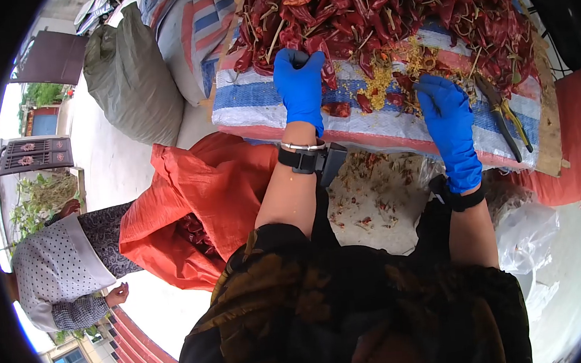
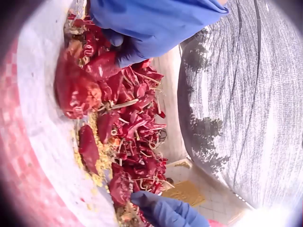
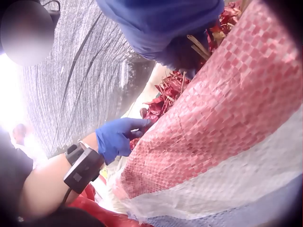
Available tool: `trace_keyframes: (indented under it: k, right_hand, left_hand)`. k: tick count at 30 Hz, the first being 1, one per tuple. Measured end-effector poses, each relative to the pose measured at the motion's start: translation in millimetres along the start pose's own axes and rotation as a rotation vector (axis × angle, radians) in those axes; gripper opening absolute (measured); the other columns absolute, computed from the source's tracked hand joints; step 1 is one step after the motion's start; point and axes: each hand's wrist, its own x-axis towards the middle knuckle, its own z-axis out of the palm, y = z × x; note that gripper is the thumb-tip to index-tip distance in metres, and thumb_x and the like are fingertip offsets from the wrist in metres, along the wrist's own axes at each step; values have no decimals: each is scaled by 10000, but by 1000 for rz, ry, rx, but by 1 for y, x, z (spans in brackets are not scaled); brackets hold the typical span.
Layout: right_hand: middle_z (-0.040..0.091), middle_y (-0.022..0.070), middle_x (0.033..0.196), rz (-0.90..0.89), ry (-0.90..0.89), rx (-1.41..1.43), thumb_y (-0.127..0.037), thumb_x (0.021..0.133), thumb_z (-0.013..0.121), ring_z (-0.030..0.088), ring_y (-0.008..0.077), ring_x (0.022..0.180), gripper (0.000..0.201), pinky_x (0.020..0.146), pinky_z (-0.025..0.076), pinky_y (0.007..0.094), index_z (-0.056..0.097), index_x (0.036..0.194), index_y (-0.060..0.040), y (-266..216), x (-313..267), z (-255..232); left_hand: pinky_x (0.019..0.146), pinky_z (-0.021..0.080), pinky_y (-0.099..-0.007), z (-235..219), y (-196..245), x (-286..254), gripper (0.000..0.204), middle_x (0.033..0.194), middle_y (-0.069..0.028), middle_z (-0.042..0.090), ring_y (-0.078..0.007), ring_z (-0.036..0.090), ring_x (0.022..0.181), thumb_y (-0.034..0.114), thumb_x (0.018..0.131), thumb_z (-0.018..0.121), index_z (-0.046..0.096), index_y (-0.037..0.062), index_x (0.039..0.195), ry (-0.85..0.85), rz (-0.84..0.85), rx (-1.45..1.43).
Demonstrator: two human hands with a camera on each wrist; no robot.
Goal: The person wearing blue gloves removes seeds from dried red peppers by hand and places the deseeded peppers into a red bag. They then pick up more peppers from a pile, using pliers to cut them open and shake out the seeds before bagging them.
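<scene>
The left hand (image 1: pixel 299 89), in a blue glove, pinches a dried red pepper (image 2: pixel 103 66) at the near edge of the pepper pile (image 1: pixel 372 4). Another large wrinkled pepper (image 2: pixel 78 90) lies close to it in the left wrist view. The gloved right hand (image 1: pixel 449 128) is over the striped sheet (image 1: pixel 250 99), fingers bent down at pepper pieces and yellow seeds (image 1: pixel 380 86). Its fingertips are beside a red pepper (image 2: pixel 120 188) in the left wrist view; whether they grip anything is hidden. In the right wrist view, stems (image 3: pixel 198 47) show beside the right hand (image 3: pixel 165 28).
Pliers-like cutters (image 1: pixel 499 116) lie right of the right hand. An open red sack (image 1: pixel 202 188) with peppers inside stands at the left, near a full grey-green sack (image 1: pixel 134 81). Another person (image 1: pixel 65 267) is at the far left. Scraps litter the floor (image 1: pixel 374 202) below the sheet.
</scene>
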Motion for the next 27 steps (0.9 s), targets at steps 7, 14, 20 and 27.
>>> trace_keyframes:
  k: [7, 14, 20, 27]
  right_hand:
    - [597, 119, 1035, 34, -8, 36, -57, 753, 635, 567, 263, 938, 234, 816, 450, 320, 634, 987, -61, -15, 16, 7]
    - [582, 73, 959, 192, -64, 223, -70, 724, 686, 521, 181, 892, 372, 752, 426, 277, 596, 1085, -61, -75, 54, -11]
    - [586, 57, 855, 147, 46, 323, -28, 732, 656, 541, 156, 790, 226, 709, 440, 264, 637, 956, -49, -61, 55, 3]
    - [591, 36, 850, 152, 28, 519, 10, 806, 556, 563, 143, 789, 144, 713, 459, 251, 620, 929, -27, -57, 52, 9]
  left_hand:
    - [624, 405, -223, 5, 32, -9, 240, 775, 20, 505, -61, 459, 679, 1, 714, 708, 487, 71, 774, -42, 188, -420]
    - [722, 436, -294, 9, 43, -20, 190, 882, -86, 588, -200, 561, 781, -42, 635, 681, 555, 52, 742, -357, 648, -60]
    - [749, 424, -339, 17, 36, -18, 227, 858, -81, 589, -266, 544, 865, -42, 630, 640, 560, 79, 804, -504, 868, -6]
    - [747, 441, -326, 26, 50, -35, 235, 840, -94, 577, -252, 563, 818, 63, 737, 658, 553, 38, 946, -389, 613, -91]
